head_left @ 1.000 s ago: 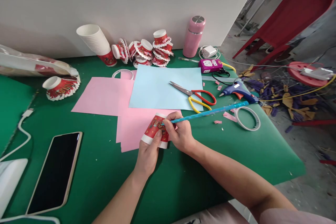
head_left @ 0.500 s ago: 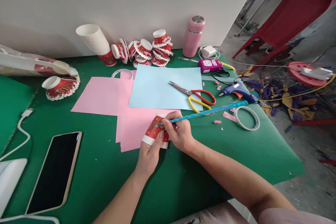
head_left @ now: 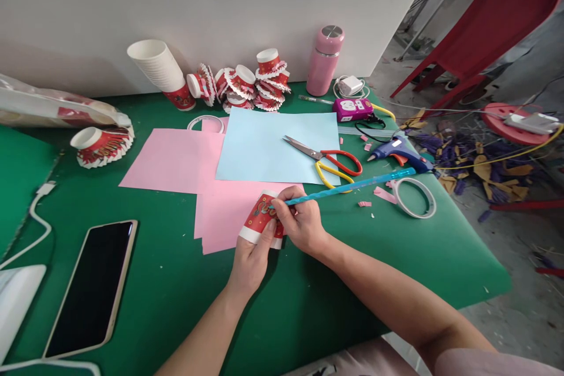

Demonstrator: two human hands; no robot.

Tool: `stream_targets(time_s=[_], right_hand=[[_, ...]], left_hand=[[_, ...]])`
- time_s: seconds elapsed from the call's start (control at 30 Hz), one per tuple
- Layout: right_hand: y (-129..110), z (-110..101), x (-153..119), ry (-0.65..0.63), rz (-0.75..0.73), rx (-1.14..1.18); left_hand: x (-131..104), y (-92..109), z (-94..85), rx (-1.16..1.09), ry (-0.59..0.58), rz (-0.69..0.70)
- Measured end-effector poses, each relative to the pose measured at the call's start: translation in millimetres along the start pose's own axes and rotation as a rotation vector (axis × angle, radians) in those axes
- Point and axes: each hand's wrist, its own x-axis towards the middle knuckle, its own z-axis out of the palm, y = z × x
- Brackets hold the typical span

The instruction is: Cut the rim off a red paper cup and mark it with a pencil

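Observation:
My left hand [head_left: 254, 252] is closed on a red, patterned paper cup piece [head_left: 257, 216] with white edges, its thumb lying across the front. In my right hand [head_left: 303, 223] is a long blue pencil-like stick [head_left: 352, 185], pinched near its lower end, which meets the red surface. Whether that tip is a pencil point I cannot make out. Beneath and behind the hands lie pink paper sheets [head_left: 171, 158] and a light blue sheet [head_left: 259, 144]. Scissors [head_left: 324, 155] with red and yellow handles rest on the blue sheet.
Stacked paper cups [head_left: 158, 70] and frilled cut cups [head_left: 268, 82] line the wall beside a pink flask [head_left: 325, 61]. Rightward are a glue gun [head_left: 400, 153], a purple box [head_left: 352, 108] and a tape roll [head_left: 414, 198]. A phone [head_left: 92, 288] lies at left.

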Motion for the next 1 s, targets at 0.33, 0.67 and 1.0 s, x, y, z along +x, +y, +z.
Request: stream_targets(time_s=[0.33, 0.67, 1.0], right_hand=[[0, -1, 0, 0.001, -0.010, -0.023], [0, 0, 1, -0.009, 0.029, 0.030], [12, 3, 2, 0.193, 0.275, 0.447]], left_hand=[[0, 0, -0.8, -0.012, 0.012, -0.015], [1, 1, -0.2, 0.053, -0.016, 0.025], [-1, 8, 4.1, -0.031, 0.084, -0.038]])
